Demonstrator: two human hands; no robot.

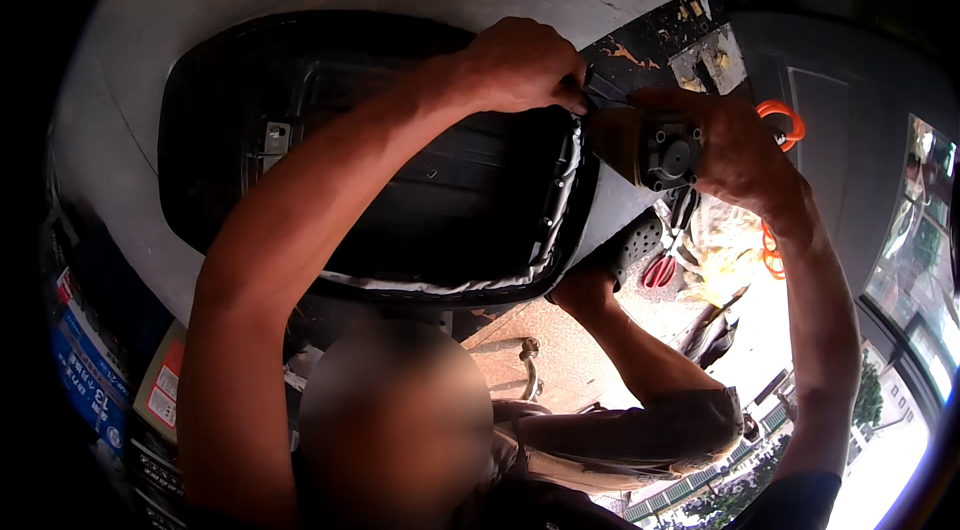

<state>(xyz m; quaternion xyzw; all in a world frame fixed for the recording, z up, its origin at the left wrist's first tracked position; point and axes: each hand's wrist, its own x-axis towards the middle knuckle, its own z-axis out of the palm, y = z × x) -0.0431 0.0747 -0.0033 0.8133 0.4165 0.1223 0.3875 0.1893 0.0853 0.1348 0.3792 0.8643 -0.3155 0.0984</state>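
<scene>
An upside-down black scooter seat (pixel 440 190) lies on a pale surface, its hollow base facing up. A whitish folded cover edge (pixel 440 286) runs along its near and right inner rim. My left hand (pixel 525 65) reaches across the seat, its fingers closed at the far right corner, pinching the cover edge there. Just right of that corner, my right hand (pixel 735 145) is wrapped round a dark air staple gun (pixel 668 152). The gun's nose is close to the left fingertips; shadow hides whether it touches the rim. A metal bracket (pixel 277 139) shows inside the base.
An orange coiled air hose (pixel 785 125) hangs beyond my right hand. Red-handled scissors (pixel 659 271) and scraps lie below on the bright floor. My leg and a dark clog (pixel 636 242) are under the seat's right end. Boxes (pixel 160 380) stand at left.
</scene>
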